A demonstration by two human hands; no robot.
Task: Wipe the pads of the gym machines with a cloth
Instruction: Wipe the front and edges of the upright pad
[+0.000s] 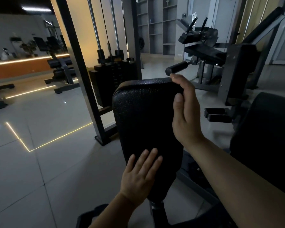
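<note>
A black textured machine pad (143, 116) stands in the middle of the view, tilted up toward me. My left hand (139, 175) lies flat on its lower left edge with straight fingers. My right hand (185, 109) grips the pad's upper right corner, the thumb on the front face and the fingers curled over the top edge. No cloth shows in either hand or anywhere in the dim room.
A weight stack (113, 79) in a steel frame (82, 68) stands just behind the pad. Another machine with a foam roller (176, 67) is at the back right. A second dark pad (266, 137) sits at the right. Glossy tiled floor (39, 129) spreads to the left.
</note>
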